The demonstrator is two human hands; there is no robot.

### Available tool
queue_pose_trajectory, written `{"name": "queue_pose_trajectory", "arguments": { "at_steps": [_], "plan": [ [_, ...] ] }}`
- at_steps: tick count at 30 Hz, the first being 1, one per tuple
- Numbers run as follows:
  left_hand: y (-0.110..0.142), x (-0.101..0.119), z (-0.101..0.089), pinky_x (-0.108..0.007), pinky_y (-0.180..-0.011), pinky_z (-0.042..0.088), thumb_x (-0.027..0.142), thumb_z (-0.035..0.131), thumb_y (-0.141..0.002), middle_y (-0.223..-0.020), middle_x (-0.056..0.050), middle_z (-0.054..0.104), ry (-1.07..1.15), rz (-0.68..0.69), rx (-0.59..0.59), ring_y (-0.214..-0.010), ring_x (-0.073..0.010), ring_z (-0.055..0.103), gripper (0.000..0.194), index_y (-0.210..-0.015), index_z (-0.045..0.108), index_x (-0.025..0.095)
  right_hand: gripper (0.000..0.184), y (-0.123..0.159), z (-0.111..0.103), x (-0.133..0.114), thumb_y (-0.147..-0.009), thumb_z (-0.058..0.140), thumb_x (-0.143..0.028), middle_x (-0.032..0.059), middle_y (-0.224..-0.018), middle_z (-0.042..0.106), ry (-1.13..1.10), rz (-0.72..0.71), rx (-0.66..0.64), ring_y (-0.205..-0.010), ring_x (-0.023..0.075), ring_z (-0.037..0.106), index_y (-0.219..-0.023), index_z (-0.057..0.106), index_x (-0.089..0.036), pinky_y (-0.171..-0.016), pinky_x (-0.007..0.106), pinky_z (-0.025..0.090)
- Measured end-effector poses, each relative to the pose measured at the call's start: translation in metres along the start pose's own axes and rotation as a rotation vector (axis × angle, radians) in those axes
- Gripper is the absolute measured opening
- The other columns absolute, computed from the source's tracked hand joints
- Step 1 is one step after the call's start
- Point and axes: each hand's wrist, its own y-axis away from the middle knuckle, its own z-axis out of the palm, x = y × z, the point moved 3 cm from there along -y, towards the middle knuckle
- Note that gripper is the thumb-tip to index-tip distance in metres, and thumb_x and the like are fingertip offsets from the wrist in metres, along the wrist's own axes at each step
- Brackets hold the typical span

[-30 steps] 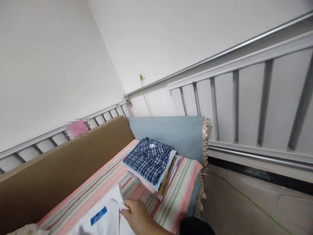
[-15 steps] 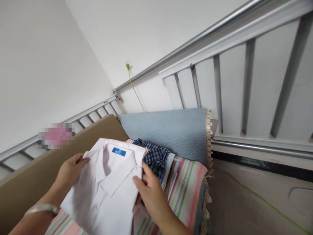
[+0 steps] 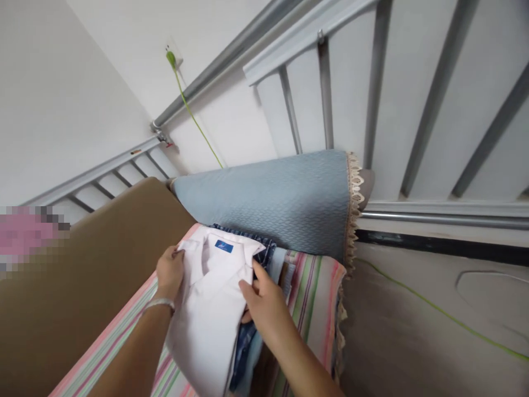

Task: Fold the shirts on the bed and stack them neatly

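Left hand (image 3: 169, 274), right hand (image 3: 265, 298) astride white shirt (image 3: 210, 314)

Blue label (image 3: 223, 246) on white shirt (image 3: 210, 303), lettering illegible

We're counting one bare left hand (image 3: 169, 272) and one bare right hand (image 3: 265, 295), making two, and one silvery rounded bracelet (image 3: 161, 302) is joining the tally! One white collared fabric shirt (image 3: 210, 314) is showing, and it's bearing one blue rectangular label (image 3: 223, 246). One navy checked fabric shirt (image 3: 268, 256) is peeking out, one pale-blue folded garment (image 3: 277, 262) is adding itself, but the full pile (image 3: 285, 274) is hiding its total. One multicoloured striped cloth (image 3: 306, 292) is counting in, one light-blue quilted cover (image 3: 268, 204) is too, and one brown padded backrest (image 3: 82, 275) is standing. One green plug (image 3: 171, 58) is appearing, and two stretches of thin green cord (image 3: 193, 116) are running!
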Motion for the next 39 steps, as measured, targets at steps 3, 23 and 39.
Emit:
{"name": "queue_pose_trajectory", "arguments": {
  "at_steps": [3, 23, 39],
  "plan": [
    [-0.002, 0.005, -0.014, -0.027, -0.075, 0.044, 0.033, 0.047, -0.077, -0.090, -0.006, 0.068, 0.107, 0.016, 0.151, -0.082, -0.0186, 0.060, 0.029, -0.097, 0.062, 0.019, 0.058, 0.002, -0.001, -0.005, -0.078, 0.047, -0.028, 0.0019, -0.079, 0.067, -0.028, -0.014, 0.036, -0.052, 0.0156, 0.061, -0.135, 0.039, -0.023, -0.038, 0.025, 0.050],
    [0.008, 0.024, 0.021, -0.039, -0.093, 0.041, 0.034, 0.051, -0.078, -0.116, -0.017, 0.062, -0.107, 0.062, -0.073, -0.109, -0.0285, 0.055, 0.048, -0.121, 0.054, 0.011, 0.056, -0.026, -0.029, 0.020, -0.076, 0.049, -0.028, 0.0048, -0.084, 0.070, 0.175, -0.002, 0.186, -0.056, 0.0168, 0.063, -0.131, 0.044, -0.020, -0.044, 0.025, 0.051],
    [0.122, 0.043, 0.040, -0.064, -0.102, 0.023, 0.057, 0.026, -0.086, -0.153, -0.007, 0.018, -0.349, 0.277, -0.371, -0.138, -0.0350, 0.013, 0.061, -0.142, 0.022, 0.033, 0.060, -0.024, -0.034, 0.018, -0.078, 0.048, -0.028, 0.0053, -0.084, 0.068, 0.221, 0.045, 0.102, -0.059, 0.0166, 0.065, -0.135, 0.035, -0.017, -0.044, 0.024, 0.051]
  ]
}}
